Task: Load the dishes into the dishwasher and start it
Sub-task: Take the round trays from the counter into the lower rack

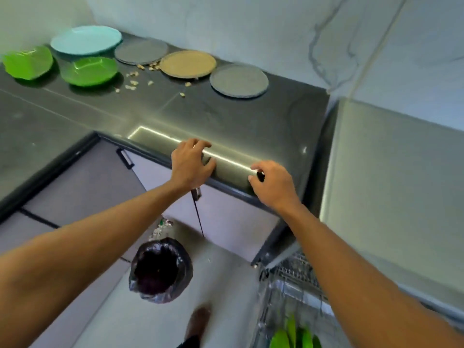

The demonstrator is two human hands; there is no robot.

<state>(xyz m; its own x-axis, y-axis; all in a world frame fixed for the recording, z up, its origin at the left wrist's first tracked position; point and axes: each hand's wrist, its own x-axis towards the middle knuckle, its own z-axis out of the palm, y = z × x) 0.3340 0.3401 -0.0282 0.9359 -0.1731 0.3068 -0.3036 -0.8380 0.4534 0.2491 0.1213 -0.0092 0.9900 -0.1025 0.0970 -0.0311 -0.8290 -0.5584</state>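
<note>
Dishes line the back of the dark counter (226, 116): two green bowls (27, 62) (89, 71), a light blue plate (86, 40), two grey plates (141, 51) (239, 81) and a tan plate (187, 64). Both my hands hover over the counter's front edge and hold nothing. My left hand (190, 163) has loosely curled fingers. So does my right hand (272, 183), further right. The dishwasher's wire rack (293, 277) is pulled out at the lower right, with green dishes (295, 335) in it.
Food crumbs (140, 76) are scattered on the counter between the plates. A bin with a black bag (160, 268) stands on the floor below my arms. Cabinet doors (226, 217) lie under the counter. A grey appliance (391, 187) fills the right side.
</note>
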